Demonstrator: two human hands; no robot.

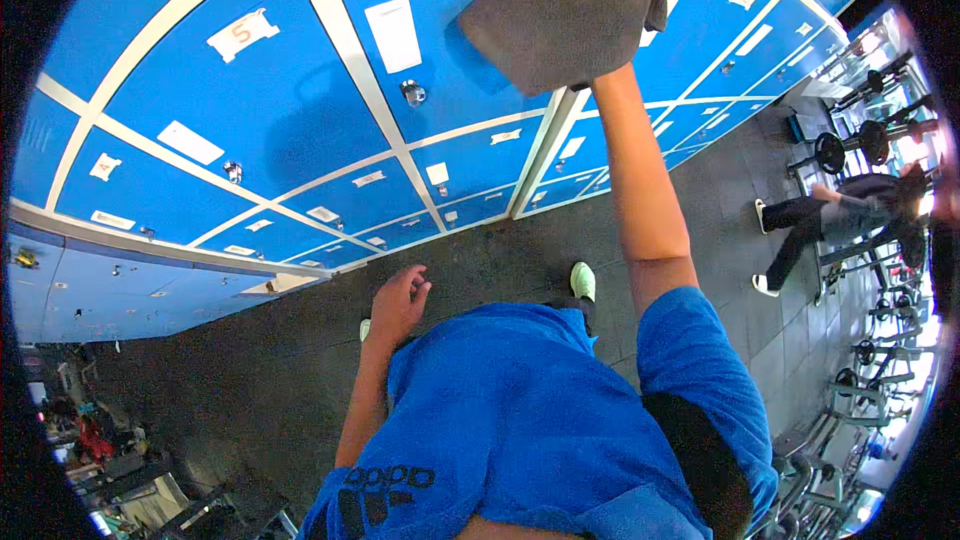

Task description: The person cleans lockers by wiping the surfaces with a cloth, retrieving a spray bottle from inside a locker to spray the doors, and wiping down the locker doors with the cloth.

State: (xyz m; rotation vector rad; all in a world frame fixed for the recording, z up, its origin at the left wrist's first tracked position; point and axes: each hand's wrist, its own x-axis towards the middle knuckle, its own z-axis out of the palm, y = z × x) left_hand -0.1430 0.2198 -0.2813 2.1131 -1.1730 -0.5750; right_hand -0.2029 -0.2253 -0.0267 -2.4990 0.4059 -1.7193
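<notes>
A dark grey cloth [562,15] hangs from my raised right arm and covers my right hand, against the front of the blue metal lockers [330,112]. The cloth hides the fingers, so their grip does not show. My left hand [399,306] is low beside my body, fingers loosely bent and nothing in it, away from the lockers. Close to the cloth, one locker door has a white label holder [394,35] and a small metal lock [412,93]. Another lock [233,172] is on the door to its left.
Dark rubber tiles [480,262] cover the floor below the lockers. On the right, a person [847,217] in dark clothes is beside barbell racks with weight plates [830,153]. More gym equipment [150,502] stands at the lower left.
</notes>
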